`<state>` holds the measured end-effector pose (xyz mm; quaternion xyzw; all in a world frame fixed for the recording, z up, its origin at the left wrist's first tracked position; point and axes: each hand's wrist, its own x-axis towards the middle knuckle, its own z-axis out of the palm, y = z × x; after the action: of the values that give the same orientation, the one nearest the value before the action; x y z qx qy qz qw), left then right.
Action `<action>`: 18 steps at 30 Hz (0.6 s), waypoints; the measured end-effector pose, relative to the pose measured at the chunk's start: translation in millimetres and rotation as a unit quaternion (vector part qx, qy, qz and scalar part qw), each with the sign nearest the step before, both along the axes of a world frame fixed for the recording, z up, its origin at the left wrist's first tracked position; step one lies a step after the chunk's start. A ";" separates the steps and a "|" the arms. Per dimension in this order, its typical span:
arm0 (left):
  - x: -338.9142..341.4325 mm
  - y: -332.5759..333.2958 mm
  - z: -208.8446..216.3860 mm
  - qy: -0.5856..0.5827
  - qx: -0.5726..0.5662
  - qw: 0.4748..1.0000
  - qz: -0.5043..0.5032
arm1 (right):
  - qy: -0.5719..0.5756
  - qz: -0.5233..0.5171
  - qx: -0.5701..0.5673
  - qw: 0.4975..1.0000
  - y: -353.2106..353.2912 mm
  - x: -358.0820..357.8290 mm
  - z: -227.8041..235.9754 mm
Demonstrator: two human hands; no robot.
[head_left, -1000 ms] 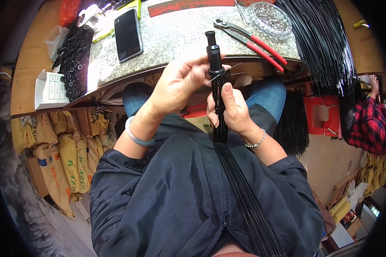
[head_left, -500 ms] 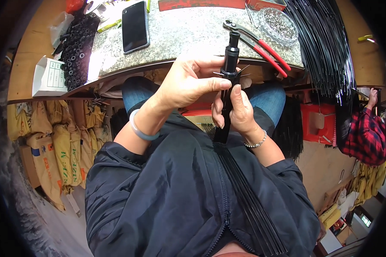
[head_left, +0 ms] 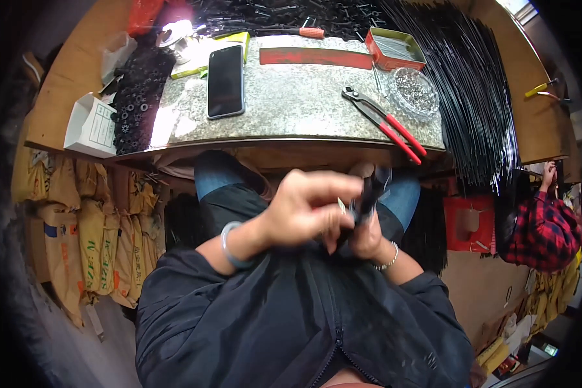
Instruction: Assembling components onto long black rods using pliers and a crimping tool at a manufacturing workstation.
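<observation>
A black umbrella frame [head_left: 372, 191], with a collared tube at its upper end, is held in front of my jacket. My right hand [head_left: 368, 238] is closed round it below the collar, its fingers partly hidden behind the frame. Beside the upper part, on the left, is my left hand [head_left: 307, 210]. Motion smears its fingers, so I cannot make out whether they grip the frame or a small pale bit near the fingertips. The thin black ribs trailing down over my jacket are blurred too.
On the stone-topped bench lie red-handled pliers [head_left: 387, 126], a phone [head_left: 226, 81], a red strip [head_left: 315, 56], a glass dish [head_left: 412, 94] of small metal parts and a red tin [head_left: 396, 50]. Black rods [head_left: 469, 97] hang off the right edge. A co-worker's checked sleeve [head_left: 544, 226] shows at right.
Both hands and the frame have dropped lower, toward my body, and the frame now tilts to the right. My left hand has shifted and blurred. More of the bench has come into view.
</observation>
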<state>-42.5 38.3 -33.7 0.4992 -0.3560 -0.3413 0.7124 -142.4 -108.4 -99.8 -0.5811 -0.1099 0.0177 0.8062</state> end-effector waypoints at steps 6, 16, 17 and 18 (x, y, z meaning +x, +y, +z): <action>58.6 -30.6 -34.1 0.207 -0.147 0.967 -0.010 | -0.014 0.023 0.028 0.999 -5.0 77.3 19.7; 76.4 -24.7 -34.8 0.253 -0.101 0.961 -0.036 | -0.044 -0.154 0.021 0.987 17.0 81.8 21.2; 62.3 -23.8 -21.0 0.219 -0.067 0.972 0.057 | -0.031 -0.204 0.008 0.978 21.7 79.8 26.8; 47.4 -22.7 -10.1 0.151 -0.048 0.979 0.131 | -0.028 -0.210 0.010 0.977 22.8 79.5 24.1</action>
<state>4.9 15.6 -43.8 0.4489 -0.1919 -0.2993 0.8198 -62.9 -85.7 -75.7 -0.5836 -0.0083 -0.1693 0.7941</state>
